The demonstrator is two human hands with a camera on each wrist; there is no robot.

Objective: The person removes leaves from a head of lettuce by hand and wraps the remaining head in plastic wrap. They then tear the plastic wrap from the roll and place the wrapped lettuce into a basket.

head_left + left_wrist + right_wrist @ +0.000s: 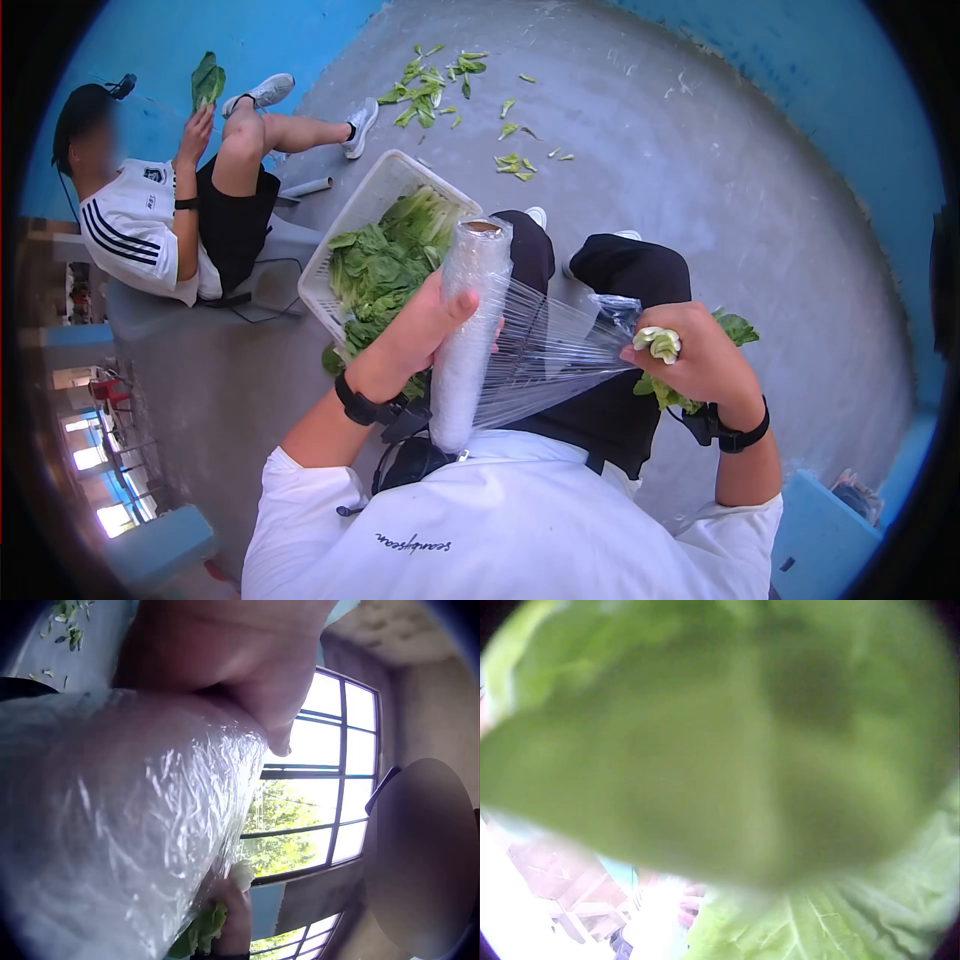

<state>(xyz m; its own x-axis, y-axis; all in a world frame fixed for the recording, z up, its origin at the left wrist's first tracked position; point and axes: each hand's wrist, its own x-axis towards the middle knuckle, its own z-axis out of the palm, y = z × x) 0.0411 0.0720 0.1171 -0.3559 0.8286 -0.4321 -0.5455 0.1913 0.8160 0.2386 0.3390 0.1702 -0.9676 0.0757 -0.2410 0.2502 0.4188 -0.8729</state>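
Observation:
My left hand (425, 325) grips an upright roll of clear plastic wrap (465, 350) in front of my shirt, thumb across its near side. From the roll a stretched sheet of film (560, 350) runs right and narrows towards my right hand (705, 355). That hand holds a bunch of leafy greens (657, 344), its pale cut stems poking out by the thumb and its leaves spreading behind the wrist. In the left wrist view the shiny roll (150, 802) fills much of the frame. Blurred green leaves (705, 765) cover most of the right wrist view.
A white plastic basket (318, 270) heaped with leafy greens (375, 260) stands to my left. Loose leaf scraps (425, 95) lie on the grey floor (640, 130) ahead. At the left another person (145, 215) sits holding a leaf (207, 82). Blue walls (840, 80) surround the space.

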